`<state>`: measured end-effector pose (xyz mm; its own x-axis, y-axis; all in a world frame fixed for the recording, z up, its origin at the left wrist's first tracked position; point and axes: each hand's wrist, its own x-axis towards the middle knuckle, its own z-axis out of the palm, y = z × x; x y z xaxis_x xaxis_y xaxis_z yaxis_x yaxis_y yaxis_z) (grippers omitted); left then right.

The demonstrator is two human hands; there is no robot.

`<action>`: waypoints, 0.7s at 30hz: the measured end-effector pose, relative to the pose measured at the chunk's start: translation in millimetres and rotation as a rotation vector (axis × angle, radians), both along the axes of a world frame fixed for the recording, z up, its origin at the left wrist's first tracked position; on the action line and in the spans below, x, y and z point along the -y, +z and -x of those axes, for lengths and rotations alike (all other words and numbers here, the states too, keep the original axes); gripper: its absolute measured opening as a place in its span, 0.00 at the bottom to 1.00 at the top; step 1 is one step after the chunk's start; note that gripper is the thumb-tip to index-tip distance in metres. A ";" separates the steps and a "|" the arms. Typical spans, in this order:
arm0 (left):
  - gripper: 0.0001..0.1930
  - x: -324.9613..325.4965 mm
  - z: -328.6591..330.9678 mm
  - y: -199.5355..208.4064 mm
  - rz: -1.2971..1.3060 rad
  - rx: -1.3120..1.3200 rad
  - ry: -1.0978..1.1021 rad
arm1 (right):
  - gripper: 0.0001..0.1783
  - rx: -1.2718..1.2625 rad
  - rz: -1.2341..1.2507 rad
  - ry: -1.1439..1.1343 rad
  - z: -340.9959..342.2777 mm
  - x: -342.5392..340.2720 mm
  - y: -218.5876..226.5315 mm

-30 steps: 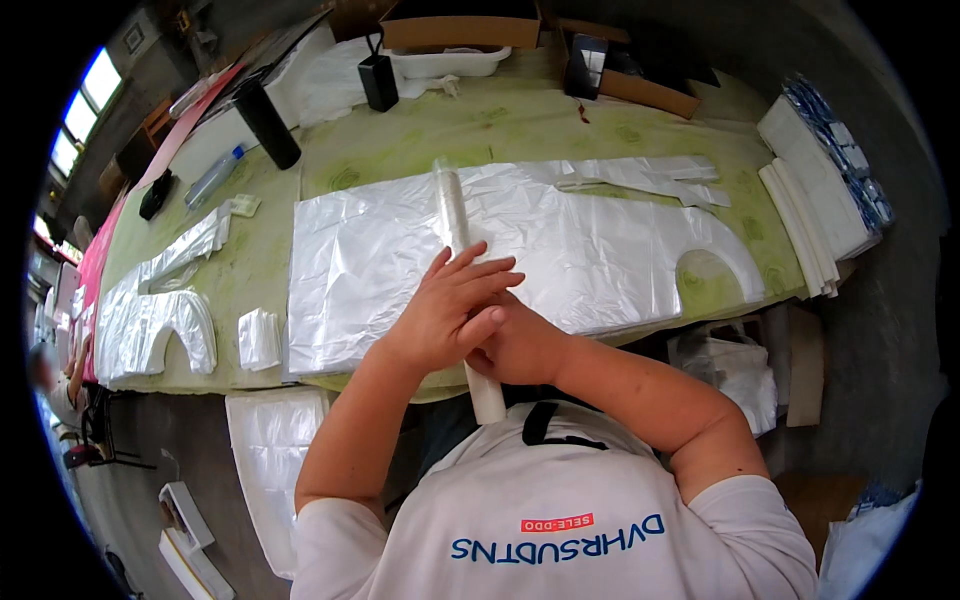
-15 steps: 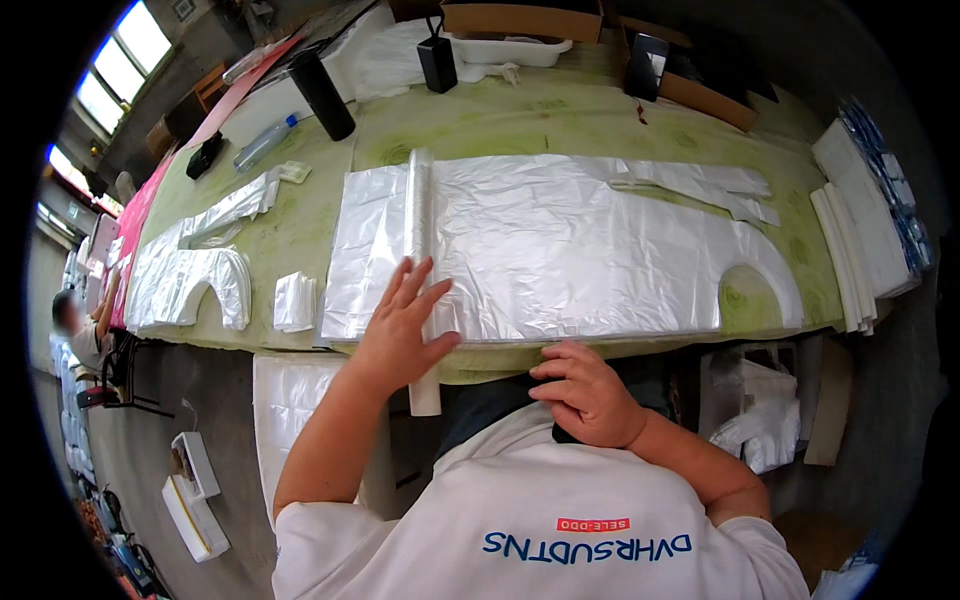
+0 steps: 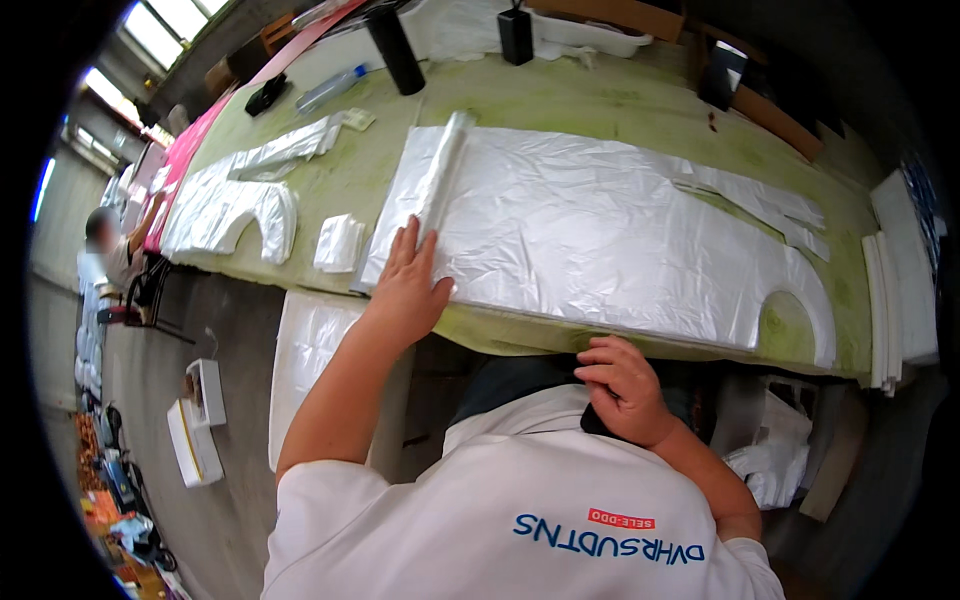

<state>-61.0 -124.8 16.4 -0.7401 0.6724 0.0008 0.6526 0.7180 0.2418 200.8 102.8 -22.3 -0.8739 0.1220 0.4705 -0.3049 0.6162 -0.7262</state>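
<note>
A large sheet of shiny translucent plastic film (image 3: 590, 220), cut like an apron with a curved notch and strips at its right end, lies flat across the table. Near its left edge rests a long film-wrapped roll (image 3: 442, 165), set crosswise. My left hand (image 3: 408, 285) lies on the roll's near part, fingers stretched and spread; the hand and forearm hide the roll's near end. Just off the table's front edge, by my lap, my right hand (image 3: 628, 388) hovers with fingers loosely bent and apart, no object visible in it. A dark item shows beneath it.
To the left lie a smaller folded plastic apron (image 3: 225, 215) and a small folded white packet (image 3: 338, 243). A bottle (image 3: 330, 88), a black cylinder (image 3: 394, 52) and a black box (image 3: 515, 37) stand or lie farther back. White rolls (image 3: 880, 310) lean at right. Another person (image 3: 110, 245) sits far left.
My view has turned, so the table appears tilted. The roll now sits closer to the film's left edge, with my left hand still on it. My right hand stays near my lap.
</note>
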 end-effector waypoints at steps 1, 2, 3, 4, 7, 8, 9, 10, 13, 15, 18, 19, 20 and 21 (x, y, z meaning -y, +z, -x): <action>0.37 -3.4 -0.4 -2.1 0.029 -0.010 0.001 | 0.15 -0.009 -0.002 -0.017 -0.9 -0.9 -2.6; 0.37 -5.2 -1.1 -3.5 0.058 -0.020 0.002 | 0.15 0.001 0.005 -0.016 -1.3 -0.9 -3.5; 0.38 -5.2 -2.4 -3.1 0.084 -0.025 0.012 | 0.14 0.011 0.012 -0.017 -1.5 -0.5 -3.9; 0.37 -4.6 -1.7 -2.6 0.039 -0.010 0.022 | 0.14 0.017 0.020 -0.025 -2.2 -0.9 -4.0; 0.37 -3.7 -0.1 -1.6 -0.062 0.060 0.052 | 0.14 0.028 0.043 -0.008 -2.4 -1.2 -5.0; 0.36 -3.1 -0.8 1.6 -0.071 0.100 0.065 | 0.14 0.031 0.047 -0.009 -2.1 -1.6 -5.4; 0.36 -3.0 -2.3 3.0 -0.080 0.140 0.078 | 0.14 0.034 0.051 -0.010 -1.7 -1.5 -6.0; 0.36 -3.2 -5.7 2.2 -0.115 0.145 0.052 | 0.14 0.035 0.054 -0.017 -1.5 -1.7 -6.5; 0.37 0.9 -20.6 -7.2 -0.232 0.165 -0.021 | 0.14 0.044 0.060 -0.021 -1.6 -2.5 -10.4; 0.38 4.1 -15.7 -15.5 -0.247 0.177 0.008 | 0.13 0.045 0.065 -0.017 0.3 -2.1 -12.0; 0.36 27.3 4.6 -35.6 -0.274 -0.087 0.045 | 0.13 0.051 0.082 0.004 -0.9 -2.8 -10.8; 0.35 27.7 9.5 -29.5 -0.238 -0.176 0.074 | 0.13 0.055 0.083 0.002 -1.3 -3.4 -11.3; 0.35 25.1 12.8 -21.3 -0.201 -0.265 0.104 | 0.13 0.058 0.085 -0.013 -1.9 -4.0 -12.7; 0.35 20.6 15.8 -16.6 -0.212 -0.242 0.060 | 0.13 0.061 0.087 -0.027 -2.5 -4.4 -14.6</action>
<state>-76.8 -145.4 -0.2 -0.7397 0.5937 0.3168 0.6674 0.7074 0.2326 203.3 107.3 -36.9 -0.8965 0.1838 0.4031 -0.2427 0.5576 -0.7938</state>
